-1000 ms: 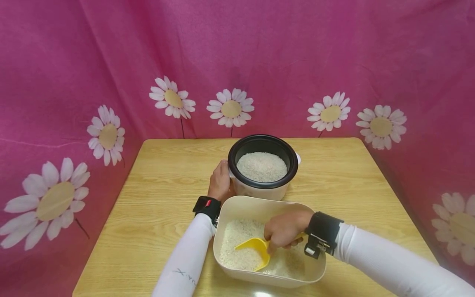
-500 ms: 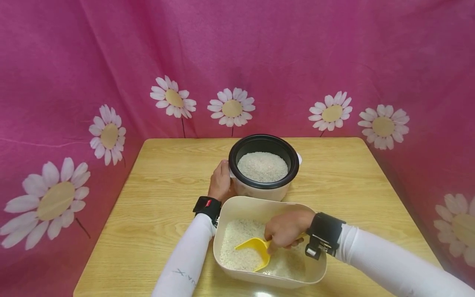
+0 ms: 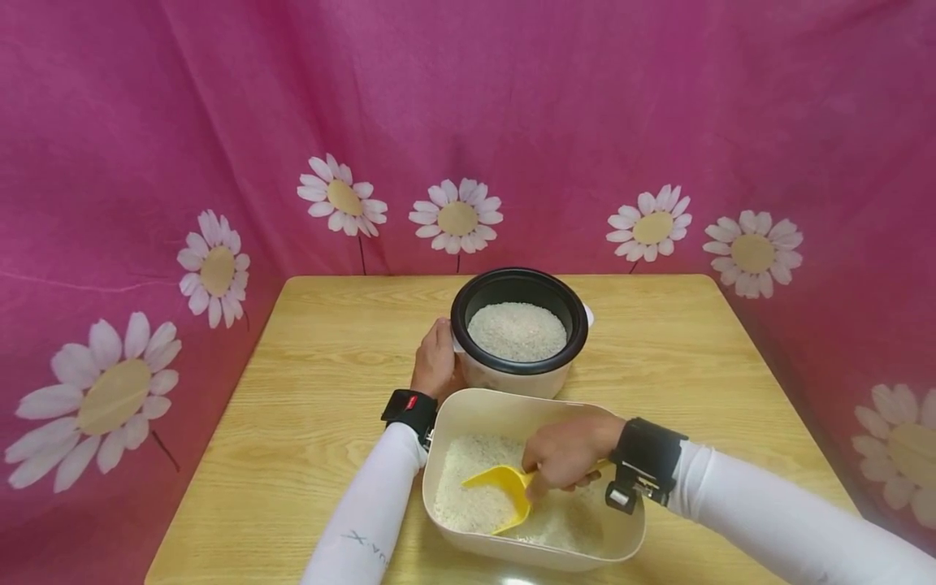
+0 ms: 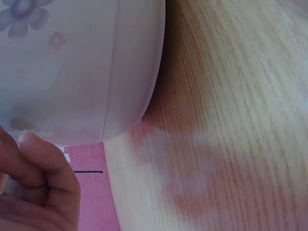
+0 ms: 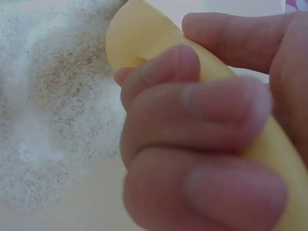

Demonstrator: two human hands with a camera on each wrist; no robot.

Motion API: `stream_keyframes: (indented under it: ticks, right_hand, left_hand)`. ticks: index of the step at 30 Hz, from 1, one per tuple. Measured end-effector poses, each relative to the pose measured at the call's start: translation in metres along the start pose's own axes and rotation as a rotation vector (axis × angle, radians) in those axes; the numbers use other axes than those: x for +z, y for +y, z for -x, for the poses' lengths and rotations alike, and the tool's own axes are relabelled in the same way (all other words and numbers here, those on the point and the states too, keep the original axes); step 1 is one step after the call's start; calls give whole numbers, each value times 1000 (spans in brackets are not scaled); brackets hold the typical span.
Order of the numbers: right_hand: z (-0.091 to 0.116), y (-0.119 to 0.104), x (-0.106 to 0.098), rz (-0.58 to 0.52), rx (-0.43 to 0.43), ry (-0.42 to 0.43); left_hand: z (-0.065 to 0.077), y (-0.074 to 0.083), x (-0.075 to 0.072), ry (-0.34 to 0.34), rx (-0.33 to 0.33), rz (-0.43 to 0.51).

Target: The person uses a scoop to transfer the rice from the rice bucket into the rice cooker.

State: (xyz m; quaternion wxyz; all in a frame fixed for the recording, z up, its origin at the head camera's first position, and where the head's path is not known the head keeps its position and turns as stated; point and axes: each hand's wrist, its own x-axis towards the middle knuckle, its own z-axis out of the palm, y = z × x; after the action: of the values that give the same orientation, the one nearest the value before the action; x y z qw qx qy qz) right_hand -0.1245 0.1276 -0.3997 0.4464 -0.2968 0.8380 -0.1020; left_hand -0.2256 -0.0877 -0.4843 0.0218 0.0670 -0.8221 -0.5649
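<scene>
A yellow scoop lies with its bowl in the rice inside a cream bin. The fingers of my right hand wrap round its handle, the thumb along the other side in the right wrist view. Just beyond the bin stands a white rice cooker with a black inner pot, rice heaped inside. At the cooker's left side my left hand holds it by the side handle. The left wrist view shows curled fingers against the cooker's flowered white wall; the grip is partly hidden.
The wooden table carries the bin near its front edge and the cooker behind it, close together. A pink curtain with daisies encloses the back and both sides.
My right wrist has shifted slightly to the right, and the scoop's bowl has turned a little within the rice. My left hand stays at the cooker's side.
</scene>
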Motion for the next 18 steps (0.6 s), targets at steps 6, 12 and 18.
stream_keyframes:
  ticks: [6, 12, 18]
  right_hand:
    - [8, -4, -7, -16, -21, 11]
    - [16, -5, -9, -35, -32, 15]
    - [24, -2, -10, -78, -28, 30]
  left_hand:
    - [-1, 0, 1, 3, 1, -2]
    - [-1, 0, 1, -5, 5, -3]
    - [-2, -2, 1, 6, -1, -12]
